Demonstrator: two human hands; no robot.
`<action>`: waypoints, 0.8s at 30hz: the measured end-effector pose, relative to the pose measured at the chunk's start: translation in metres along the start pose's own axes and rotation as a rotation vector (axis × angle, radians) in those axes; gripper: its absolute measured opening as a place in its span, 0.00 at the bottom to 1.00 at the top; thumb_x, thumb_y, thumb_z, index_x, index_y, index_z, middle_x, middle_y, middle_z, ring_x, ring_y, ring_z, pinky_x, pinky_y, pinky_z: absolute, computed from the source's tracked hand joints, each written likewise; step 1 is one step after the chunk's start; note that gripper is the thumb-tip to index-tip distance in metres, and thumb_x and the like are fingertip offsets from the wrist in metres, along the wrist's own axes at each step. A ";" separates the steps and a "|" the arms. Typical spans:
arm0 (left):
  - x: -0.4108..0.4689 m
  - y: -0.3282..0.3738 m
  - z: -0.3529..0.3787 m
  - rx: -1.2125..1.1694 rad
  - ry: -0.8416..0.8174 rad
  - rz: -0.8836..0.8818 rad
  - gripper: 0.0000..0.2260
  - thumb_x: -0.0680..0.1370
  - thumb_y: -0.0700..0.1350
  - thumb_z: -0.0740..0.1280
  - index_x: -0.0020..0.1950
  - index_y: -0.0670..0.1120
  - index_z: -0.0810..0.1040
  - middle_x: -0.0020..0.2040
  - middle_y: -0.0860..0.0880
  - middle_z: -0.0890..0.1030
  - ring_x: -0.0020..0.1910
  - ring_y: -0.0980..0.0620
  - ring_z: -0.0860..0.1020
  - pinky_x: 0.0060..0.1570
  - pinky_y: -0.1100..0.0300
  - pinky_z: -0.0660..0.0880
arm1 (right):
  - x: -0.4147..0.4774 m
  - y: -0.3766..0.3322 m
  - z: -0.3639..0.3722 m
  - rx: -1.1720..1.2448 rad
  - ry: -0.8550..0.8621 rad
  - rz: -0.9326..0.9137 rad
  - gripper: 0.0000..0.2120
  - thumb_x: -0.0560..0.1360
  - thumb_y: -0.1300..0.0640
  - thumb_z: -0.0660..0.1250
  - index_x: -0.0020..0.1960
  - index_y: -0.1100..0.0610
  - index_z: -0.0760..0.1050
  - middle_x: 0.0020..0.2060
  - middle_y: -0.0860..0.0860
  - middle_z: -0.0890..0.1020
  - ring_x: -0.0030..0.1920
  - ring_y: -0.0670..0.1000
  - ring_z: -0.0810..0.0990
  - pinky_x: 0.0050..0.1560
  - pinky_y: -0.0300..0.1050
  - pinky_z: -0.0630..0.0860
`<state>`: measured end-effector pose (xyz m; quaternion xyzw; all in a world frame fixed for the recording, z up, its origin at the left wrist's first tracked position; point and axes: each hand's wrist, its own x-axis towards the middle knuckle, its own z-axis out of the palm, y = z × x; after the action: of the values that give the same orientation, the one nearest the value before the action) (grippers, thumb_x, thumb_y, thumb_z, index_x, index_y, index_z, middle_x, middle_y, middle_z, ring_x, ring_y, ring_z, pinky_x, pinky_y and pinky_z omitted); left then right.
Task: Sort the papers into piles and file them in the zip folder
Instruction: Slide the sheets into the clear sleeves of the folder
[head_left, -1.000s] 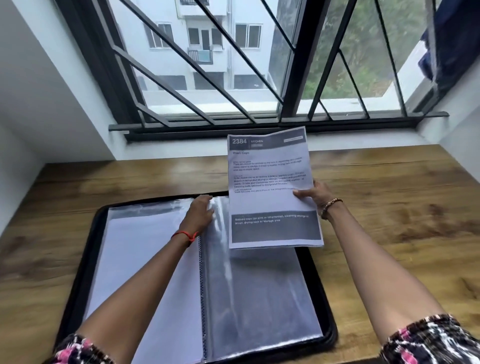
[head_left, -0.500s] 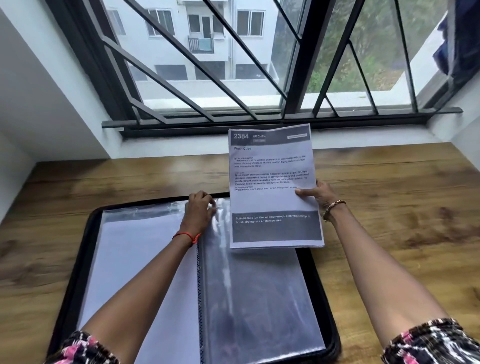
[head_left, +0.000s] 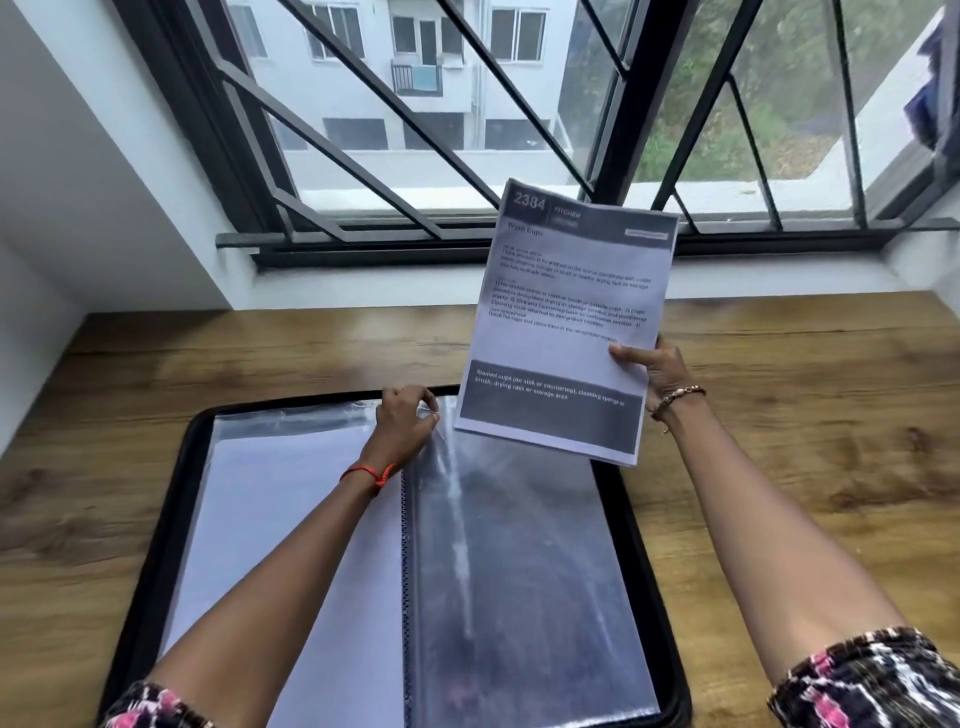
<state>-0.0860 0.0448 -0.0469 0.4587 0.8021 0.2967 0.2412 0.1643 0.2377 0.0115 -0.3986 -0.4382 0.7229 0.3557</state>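
A black zip folder lies open on the wooden table, showing clear plastic sleeves. The left page holds white paper; the right sleeve looks dark and glossy. My left hand pinches the top edge of the right sleeve near the spine. My right hand grips the right edge of a thin stack of printed papers, headed "2384 Kitchen". The stack is lifted off the table and tilted, its lower edge hanging over the folder's top right corner.
A wooden table runs under a barred window. White walls close in at the left and right. Bare wood lies to the right of the folder and along the far edge.
My right hand has raised the papers and tilted them clockwise, so their top now overlaps the window frame. My left hand stays pinched on the sleeve edge. The camera has moved closer.
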 end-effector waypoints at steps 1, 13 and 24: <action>-0.001 0.002 -0.001 -0.036 -0.016 -0.022 0.06 0.74 0.37 0.64 0.47 0.47 0.75 0.54 0.42 0.74 0.59 0.44 0.67 0.54 0.57 0.64 | 0.001 -0.003 0.004 -0.003 -0.006 -0.011 0.40 0.40 0.56 0.83 0.51 0.61 0.77 0.42 0.52 0.85 0.43 0.54 0.84 0.45 0.50 0.81; 0.008 0.004 -0.011 -0.129 0.000 0.029 0.03 0.74 0.38 0.69 0.45 0.42 0.82 0.49 0.42 0.82 0.54 0.41 0.73 0.51 0.56 0.64 | 0.031 -0.043 0.051 -0.051 -0.094 -0.157 0.40 0.38 0.51 0.84 0.47 0.59 0.77 0.39 0.49 0.85 0.40 0.50 0.84 0.41 0.44 0.80; 0.000 0.010 -0.015 -0.149 0.127 0.029 0.05 0.68 0.43 0.74 0.39 0.53 0.83 0.43 0.54 0.84 0.48 0.49 0.76 0.54 0.42 0.70 | 0.065 -0.056 0.092 -0.492 -0.115 -0.284 0.16 0.64 0.74 0.72 0.47 0.60 0.77 0.45 0.54 0.81 0.42 0.47 0.79 0.54 0.47 0.77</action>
<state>-0.0900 0.0448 -0.0292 0.4312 0.7849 0.3874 0.2190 0.0643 0.2818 0.0735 -0.3658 -0.6714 0.5592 0.3205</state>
